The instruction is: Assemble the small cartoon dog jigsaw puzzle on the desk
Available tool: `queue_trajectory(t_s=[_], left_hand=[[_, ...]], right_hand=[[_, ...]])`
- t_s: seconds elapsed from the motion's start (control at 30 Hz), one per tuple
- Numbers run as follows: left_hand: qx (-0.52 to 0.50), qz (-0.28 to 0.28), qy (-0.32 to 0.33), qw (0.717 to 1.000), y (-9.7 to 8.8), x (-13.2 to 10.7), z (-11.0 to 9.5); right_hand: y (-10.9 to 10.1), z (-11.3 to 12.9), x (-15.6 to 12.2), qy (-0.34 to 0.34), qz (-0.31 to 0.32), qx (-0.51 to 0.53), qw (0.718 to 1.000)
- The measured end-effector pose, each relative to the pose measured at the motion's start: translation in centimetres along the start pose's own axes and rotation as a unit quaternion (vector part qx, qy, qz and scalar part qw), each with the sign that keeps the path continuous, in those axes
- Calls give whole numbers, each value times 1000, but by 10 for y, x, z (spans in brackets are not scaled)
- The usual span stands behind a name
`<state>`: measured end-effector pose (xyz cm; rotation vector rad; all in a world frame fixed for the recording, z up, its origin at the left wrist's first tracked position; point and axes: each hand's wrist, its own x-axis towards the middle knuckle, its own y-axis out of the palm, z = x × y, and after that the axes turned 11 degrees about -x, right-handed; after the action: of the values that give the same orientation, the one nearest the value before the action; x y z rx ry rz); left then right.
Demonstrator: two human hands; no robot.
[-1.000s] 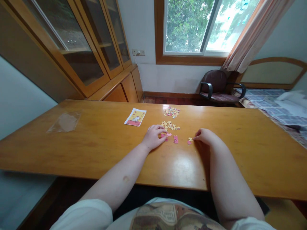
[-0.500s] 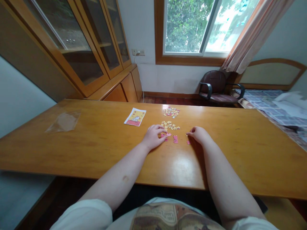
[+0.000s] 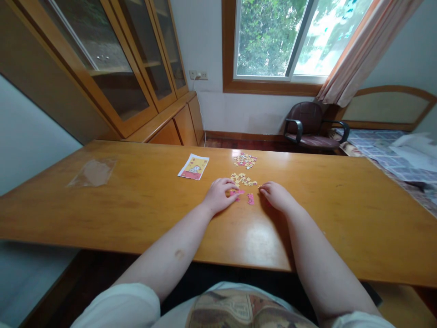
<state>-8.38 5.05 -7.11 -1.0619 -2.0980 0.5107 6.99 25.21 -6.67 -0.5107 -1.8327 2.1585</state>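
My left hand (image 3: 219, 195) rests on the table with curved fingers, thumb and fingertips on a small group of pink puzzle pieces (image 3: 234, 197). Another pink joined piece (image 3: 251, 199) lies flat between my hands. To the right, my right hand (image 3: 276, 195) has its fingers pinched at a small yellowish puzzle piece (image 3: 259, 187), close to the right end of the loose yellow puzzle pieces (image 3: 243, 179). My right palm hides the table beneath it.
A mixed pile of puzzle pieces (image 3: 245, 160) lies farther back. The picture card (image 3: 194, 167) with a cartoon animal is left of it. A clear plastic bag (image 3: 94, 173) sits at the table's (image 3: 153, 205) left. Beyond stand a cabinet (image 3: 136, 114) and an office chair (image 3: 309, 125).
My right hand has moved left and slightly away from me, toward the yellow pieces. A pink piece seen beneath it earlier is out of sight. My left hand stays in place.
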Motion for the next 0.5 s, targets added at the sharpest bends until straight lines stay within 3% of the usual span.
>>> queue_trajectory(t_s=[0.17,0.33,0.5], left_hand=[[1,2,0,1000,1,0,0],[4,6,1,1000,1,-1,1],[15,18,-2,1000,3,-1,4]], right_hand=[[9,9,1,-33,-27,-3,999],[2,19,-5,-29,-121,41,991],[-2,38,-11,-109,-157,107,976]])
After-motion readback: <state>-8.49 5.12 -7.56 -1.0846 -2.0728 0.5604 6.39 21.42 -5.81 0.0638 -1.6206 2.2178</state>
